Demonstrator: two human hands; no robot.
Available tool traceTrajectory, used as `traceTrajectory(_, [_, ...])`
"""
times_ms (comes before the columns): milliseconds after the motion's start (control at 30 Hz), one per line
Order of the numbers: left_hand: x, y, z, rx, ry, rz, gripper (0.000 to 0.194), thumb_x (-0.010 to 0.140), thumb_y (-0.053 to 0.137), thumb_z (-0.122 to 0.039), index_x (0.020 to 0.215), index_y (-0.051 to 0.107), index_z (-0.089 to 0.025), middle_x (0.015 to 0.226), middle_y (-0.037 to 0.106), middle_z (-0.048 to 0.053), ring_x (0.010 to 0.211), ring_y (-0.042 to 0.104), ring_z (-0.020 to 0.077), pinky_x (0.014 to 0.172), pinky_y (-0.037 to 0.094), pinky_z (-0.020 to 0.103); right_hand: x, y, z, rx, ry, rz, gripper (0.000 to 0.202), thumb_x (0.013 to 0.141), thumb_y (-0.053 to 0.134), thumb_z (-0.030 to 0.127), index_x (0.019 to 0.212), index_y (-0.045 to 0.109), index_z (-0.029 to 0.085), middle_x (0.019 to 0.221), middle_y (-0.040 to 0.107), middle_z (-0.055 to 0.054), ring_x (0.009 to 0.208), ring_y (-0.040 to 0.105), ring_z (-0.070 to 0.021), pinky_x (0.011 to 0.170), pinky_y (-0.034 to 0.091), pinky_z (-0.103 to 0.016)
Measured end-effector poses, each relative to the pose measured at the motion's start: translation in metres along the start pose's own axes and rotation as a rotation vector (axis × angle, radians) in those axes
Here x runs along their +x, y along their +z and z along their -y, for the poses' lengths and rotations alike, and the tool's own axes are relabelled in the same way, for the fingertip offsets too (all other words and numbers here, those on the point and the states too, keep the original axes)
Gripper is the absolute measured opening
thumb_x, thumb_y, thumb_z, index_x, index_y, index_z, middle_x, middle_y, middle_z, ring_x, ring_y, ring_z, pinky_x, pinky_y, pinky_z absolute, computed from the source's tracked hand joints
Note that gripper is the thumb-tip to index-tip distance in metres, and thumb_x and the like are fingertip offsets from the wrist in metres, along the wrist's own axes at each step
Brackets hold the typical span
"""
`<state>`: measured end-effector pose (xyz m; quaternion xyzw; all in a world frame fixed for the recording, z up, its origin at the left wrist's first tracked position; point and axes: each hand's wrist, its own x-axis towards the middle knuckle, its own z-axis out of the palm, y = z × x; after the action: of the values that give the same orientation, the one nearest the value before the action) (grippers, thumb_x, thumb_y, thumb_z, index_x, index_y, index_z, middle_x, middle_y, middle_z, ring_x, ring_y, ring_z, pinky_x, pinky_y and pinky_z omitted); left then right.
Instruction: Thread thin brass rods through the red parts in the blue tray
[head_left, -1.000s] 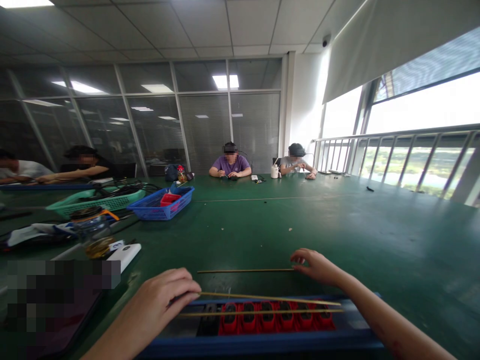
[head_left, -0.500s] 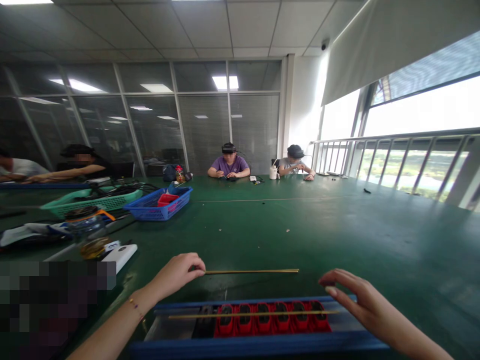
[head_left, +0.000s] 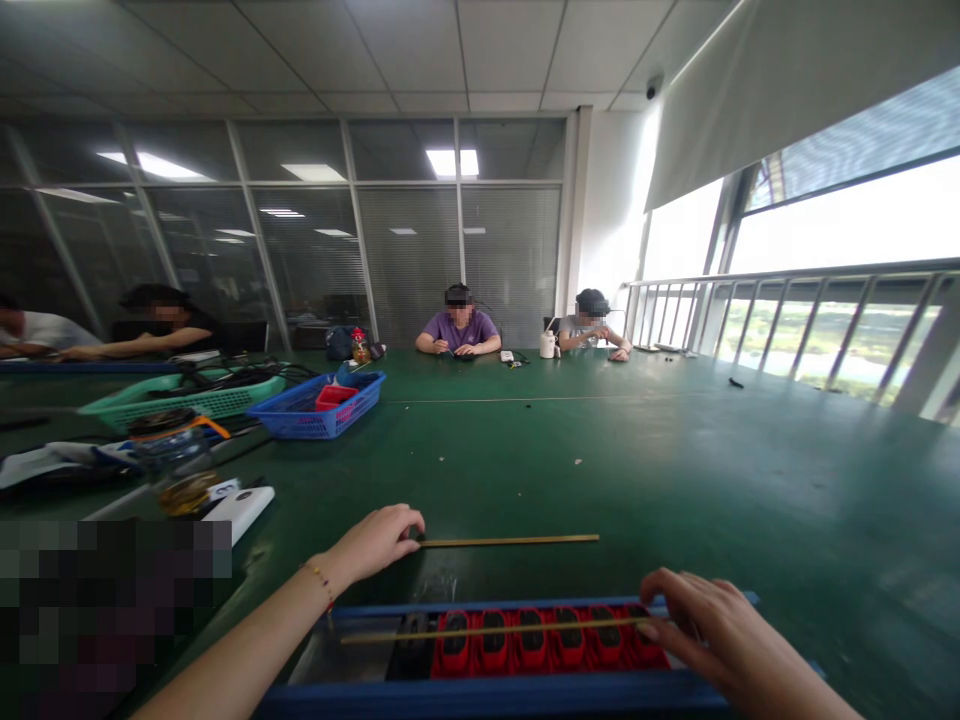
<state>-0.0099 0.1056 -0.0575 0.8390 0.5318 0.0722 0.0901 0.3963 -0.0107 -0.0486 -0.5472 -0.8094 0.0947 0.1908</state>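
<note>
My left hand [head_left: 379, 545] has its fingertips together at the left end of a thin yellowish strip [head_left: 517, 541] just above or on the green tabletop. Closer to me, a second thin yellowish strip [head_left: 480, 632] spans a row of red plastic parts with black tops [head_left: 531, 640]. The row sits in a long blue-edged tray [head_left: 480, 692]; a black block [head_left: 409, 645] is at its left end. My right hand [head_left: 701, 625] is over the tray's right part, thumb and forefinger closed about the right end of the second strip.
On the green table [head_left: 675, 480] are a blue basket [head_left: 322, 425] with a red box, a green basket [head_left: 225, 402] with dark cables, a glass jar [head_left: 176, 465] and a white device [head_left: 244, 510]. Several people sit across the table. A railing [head_left: 787, 320] lines the window.
My right hand has come down and inward to the end of the nearer strip. My left hand and the farther strip's left end have shifted slightly right.
</note>
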Motion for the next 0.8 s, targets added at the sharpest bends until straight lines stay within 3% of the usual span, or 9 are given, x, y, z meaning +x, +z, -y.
traceTrajectory(200, [0.001,0.003,0.005,-0.031,0.02,-0.001,0.013,0.076,0.051,-0.029,0.08,0.061,-0.021,0.086,0.058,0.001,0.079,0.055,0.0156,0.072,0.039,0.024,0.006,-0.023,0.012,0.1,-0.097,0.102,0.029,0.086,0.04,0.042,0.077,0.062,0.026,0.074,0.061,-0.002,0.069,0.056,-0.0177,0.067,0.041,-0.027])
traceTrajectory(400, [0.004,0.007,0.01,-0.089,0.005,0.027,0.016,0.077,0.049,-0.03,0.081,0.06,-0.02,0.081,0.06,0.001,0.074,0.056,0.0146,0.066,0.04,0.022,0.019,-0.034,0.0,0.354,-0.026,0.076,0.034,0.084,0.04,0.046,0.072,0.058,0.02,0.072,0.059,-0.001,0.069,0.054,-0.0161,0.064,0.043,-0.021])
traceTrajectory(600, [0.003,0.006,0.011,-0.133,0.002,0.045,0.02,0.077,0.048,-0.034,0.083,0.06,-0.019,0.082,0.062,0.001,0.073,0.057,0.0142,0.064,0.041,0.021,0.05,-0.012,-0.017,0.262,-0.053,0.067,0.034,0.085,0.039,0.043,0.078,0.062,0.02,0.074,0.064,-0.001,0.07,0.056,-0.0154,0.063,0.042,-0.021])
traceTrajectory(800, [-0.002,-0.007,0.009,-0.094,0.029,0.089,0.032,0.079,0.044,-0.045,0.085,0.064,-0.021,0.086,0.063,0.002,0.075,0.058,0.0143,0.064,0.04,0.02,0.084,0.015,-0.018,-0.155,-0.12,0.119,0.024,0.08,0.048,0.037,0.071,0.066,0.024,0.071,0.068,-0.001,0.066,0.061,-0.0172,0.063,0.038,-0.024])
